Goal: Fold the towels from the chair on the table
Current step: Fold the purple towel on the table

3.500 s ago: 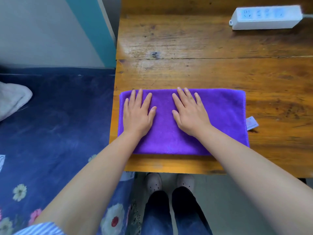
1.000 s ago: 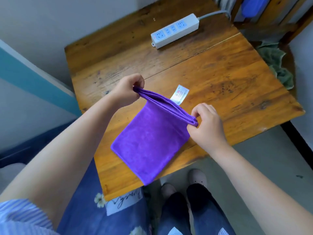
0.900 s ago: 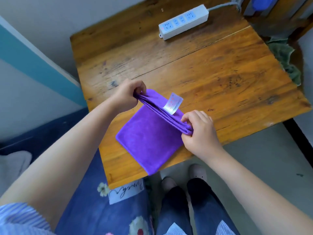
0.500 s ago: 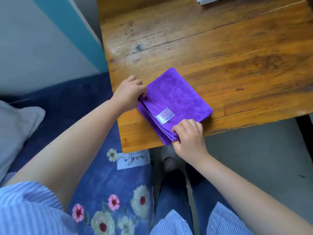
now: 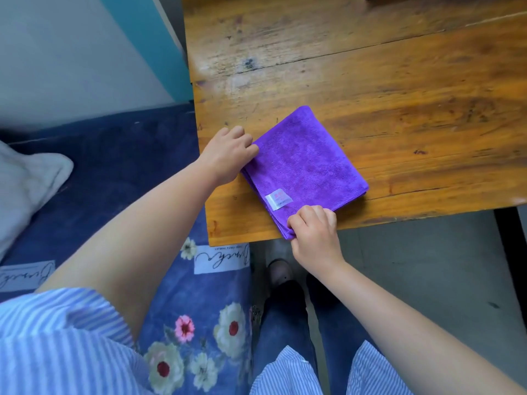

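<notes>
A purple towel [image 5: 306,163] lies folded into a small square on the wooden table [image 5: 399,81], near the table's front left corner. A white label [image 5: 278,199] lies on top of it by the near edge. My left hand [image 5: 228,153] pinches the towel's left corner, fingers curled. My right hand [image 5: 313,228] pinches the near corner at the table's front edge. The chair and any other towels are out of view.
A bed with a dark blue flowered cover [image 5: 114,181] runs along the table's left side, with a white pillow [image 5: 25,183] on it. A teal and white wall [image 5: 85,52] lies behind. Grey floor [image 5: 427,266] is to the right below the table edge.
Both hands lifted the towel by its folded edge, brought it over and laid it down as a smaller square. The view has swung left, so the power strip and chair are out of frame.
</notes>
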The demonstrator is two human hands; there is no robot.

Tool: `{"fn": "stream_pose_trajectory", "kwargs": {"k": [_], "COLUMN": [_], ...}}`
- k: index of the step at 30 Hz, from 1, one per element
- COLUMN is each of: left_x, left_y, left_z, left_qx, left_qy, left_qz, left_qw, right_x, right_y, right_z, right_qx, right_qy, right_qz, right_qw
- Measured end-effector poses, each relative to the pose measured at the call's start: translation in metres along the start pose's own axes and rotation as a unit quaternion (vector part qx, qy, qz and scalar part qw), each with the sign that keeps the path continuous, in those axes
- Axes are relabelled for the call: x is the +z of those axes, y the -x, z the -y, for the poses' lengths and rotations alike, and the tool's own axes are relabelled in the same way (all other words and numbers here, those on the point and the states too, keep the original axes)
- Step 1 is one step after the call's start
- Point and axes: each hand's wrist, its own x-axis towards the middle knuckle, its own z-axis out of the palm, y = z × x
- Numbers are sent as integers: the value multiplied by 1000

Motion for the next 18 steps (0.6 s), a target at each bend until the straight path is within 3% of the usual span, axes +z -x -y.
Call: {"fn": "stream_pose_trajectory", "kwargs": {"k": [6, 10, 12, 15, 18], "left_x": [12, 21, 18, 12, 4], "left_y": [10, 29, 41, 51, 56], "left_z": [-6, -16, -29, -63, -96], "left_qx": [-20, -97, -132, -112, -154], "left_qy": [-12, 65, 145, 180, 241], "left_qz": [12, 15, -60, -224, -219], "left_qw": [1000, 993, 979, 951, 933], "right_x": [7, -5, -17, -31, -30], "right_y": [10, 18, 6, -36, -82], "right_z": [-4, -20, -33, -51, -61], "right_qx": [-39, -63, -52, -32, -24], "right_qy": [-6, -79, -82, -30, 4], "right_qz": [11, 11, -21, -50, 43], "right_qw": [999, 995, 995, 998, 999]}}
